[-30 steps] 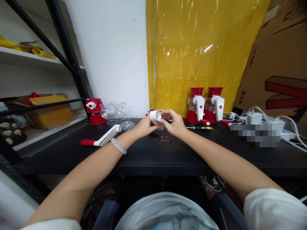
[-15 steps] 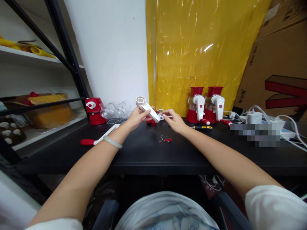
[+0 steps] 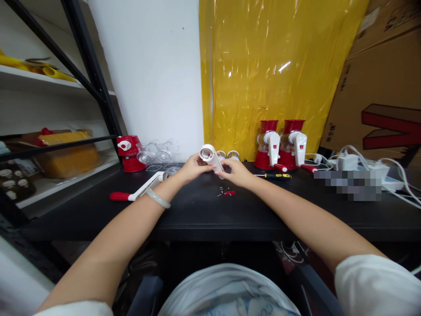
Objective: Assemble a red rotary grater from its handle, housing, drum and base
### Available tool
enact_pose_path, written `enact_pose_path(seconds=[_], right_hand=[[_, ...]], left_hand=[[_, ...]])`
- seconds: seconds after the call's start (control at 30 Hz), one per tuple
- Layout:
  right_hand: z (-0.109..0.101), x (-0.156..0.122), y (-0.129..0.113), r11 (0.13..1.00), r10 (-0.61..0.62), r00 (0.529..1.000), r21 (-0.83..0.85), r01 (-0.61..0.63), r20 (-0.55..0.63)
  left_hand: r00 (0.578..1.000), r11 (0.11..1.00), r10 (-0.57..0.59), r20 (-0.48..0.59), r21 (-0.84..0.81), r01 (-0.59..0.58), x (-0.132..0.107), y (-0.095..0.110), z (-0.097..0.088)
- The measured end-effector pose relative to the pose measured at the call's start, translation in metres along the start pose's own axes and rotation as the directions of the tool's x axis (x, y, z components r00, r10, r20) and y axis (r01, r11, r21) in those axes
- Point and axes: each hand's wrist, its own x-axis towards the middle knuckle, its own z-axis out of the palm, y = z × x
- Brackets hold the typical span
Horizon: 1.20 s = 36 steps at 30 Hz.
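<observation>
White crank handle (image 3: 210,158) sits lower than half a second ago; my right hand (image 3: 235,172) has come over to it. Grip: left hand (image 3: 192,169) closed round handle's left side, right hand pinching its lower end. Handle held tilted just above bench (image 3: 204,215), round end up. Just below grip: loose screws (image 3: 222,191) on bench. Right of grip: screwdriver (image 3: 274,176), beyond it two red grinders (image 3: 267,127). Left of grip: second crank (image 3: 141,192) lying flat, clear cups (image 3: 161,151), red base (image 3: 128,151).
</observation>
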Motion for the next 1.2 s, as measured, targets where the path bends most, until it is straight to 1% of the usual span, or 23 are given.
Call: enact_pose_path(seconds=[0.2,0.43,0.57,0.73,0.87,1.2], right_hand=[[0.002,-0.001,0.001,1.0,0.0,1.0,-0.002,0.0,0.01],[0.005,-0.003,0.003,0.998,0.053,0.999,0.038,-0.053,0.015],[0.005,-0.003,0.003,0.997,0.071,0.997,0.036,-0.072,0.017],[0.003,-0.003,0.001,0.993,0.105,0.994,0.055,-0.106,0.015],[0.002,-0.003,0.001,0.984,0.145,0.988,0.094,-0.149,0.047],[-0.002,0.0,-0.001,0.984,0.139,0.987,0.101,-0.147,0.074]], left_hand=[[1.0,0.999,-0.01,-0.028,0.036,0.011,0.0,0.005,0.002],[0.999,0.998,-0.012,-0.044,0.061,0.015,0.001,0.007,0.002],[0.999,0.998,-0.01,-0.048,0.063,0.013,0.002,0.005,0.003],[0.997,0.997,0.025,-0.074,0.075,-0.02,0.003,-0.001,0.005],[0.997,0.997,0.031,-0.076,0.076,-0.025,0.002,-0.004,0.007],[0.996,0.995,0.049,-0.077,0.089,-0.042,0.001,-0.004,0.009]])
